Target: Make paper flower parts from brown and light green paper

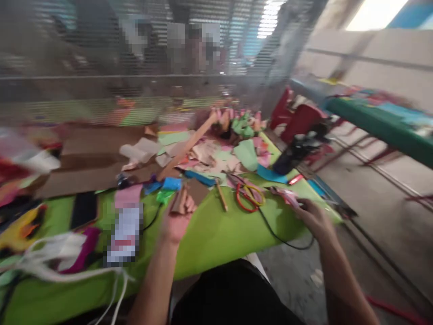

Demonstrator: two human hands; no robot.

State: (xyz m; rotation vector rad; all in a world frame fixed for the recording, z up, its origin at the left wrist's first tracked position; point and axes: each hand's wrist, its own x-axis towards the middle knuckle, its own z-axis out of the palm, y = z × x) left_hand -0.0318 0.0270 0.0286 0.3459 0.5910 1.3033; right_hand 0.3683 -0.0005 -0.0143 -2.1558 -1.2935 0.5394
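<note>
The picture is smeared by motion. My left hand [176, 216] is raised over the green-covered table [216, 234], its fingers closed on a small brown piece of card [180, 199]. My right hand [313, 219] rests at the table's right edge, fingers curled round a pink-and-dark tool [291, 197] from which a black cable [274, 230] runs. Between the hands lie red and yellow rings [248, 196] and a wooden stick [221, 195].
Paper and felt scraps in pink, green and blue cover the table's middle, with a long wooden strip [187, 146] and brown cardboard [98, 158] behind. White cords [64, 262] hang at the left. Red chairs [297, 119] and a green bench [382, 124] stand to the right. A mesh screen rises behind.
</note>
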